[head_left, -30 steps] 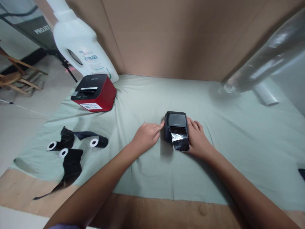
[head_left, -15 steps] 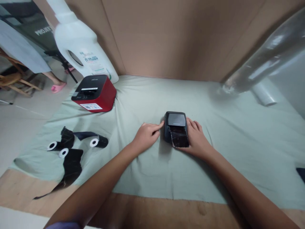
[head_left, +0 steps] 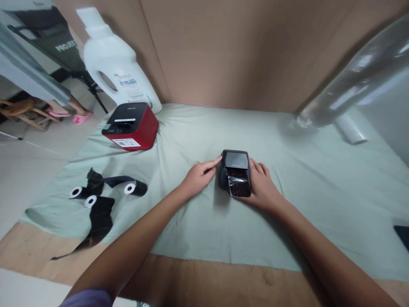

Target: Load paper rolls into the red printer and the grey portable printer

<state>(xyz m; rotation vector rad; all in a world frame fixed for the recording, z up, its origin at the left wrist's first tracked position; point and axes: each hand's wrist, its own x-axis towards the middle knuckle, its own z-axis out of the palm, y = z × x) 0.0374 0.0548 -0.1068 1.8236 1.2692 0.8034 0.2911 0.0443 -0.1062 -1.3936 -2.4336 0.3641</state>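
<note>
A small dark portable printer (head_left: 236, 160) with a grey panel on top stands on the green cloth. From its front hangs a creased, glossy black strip (head_left: 239, 183). My right hand (head_left: 262, 185) is wrapped around the printer's right side, its thumb side low by the strip. My left hand (head_left: 200, 177) reaches in from the left, the index finger stretched out so its tip touches the printer's upper left side. The other fingers of that hand are curled, and I see nothing held in it.
Left on the cloth (head_left: 191, 221) lie several black rolls (head_left: 136, 188) with white ends and loose strips. Behind them stand a red and black box-shaped printer (head_left: 142, 132) and a white detergent bottle (head_left: 123, 76). Clear plastic wrap (head_left: 348, 81) leans at right. A person's feet in pink slippers (head_left: 82, 118) show at far left.
The view has shifted slightly, so the left-hand things appear a little further right. My left index finger seems a bit higher and straighter against the printer. My right hand keeps its hold.
</note>
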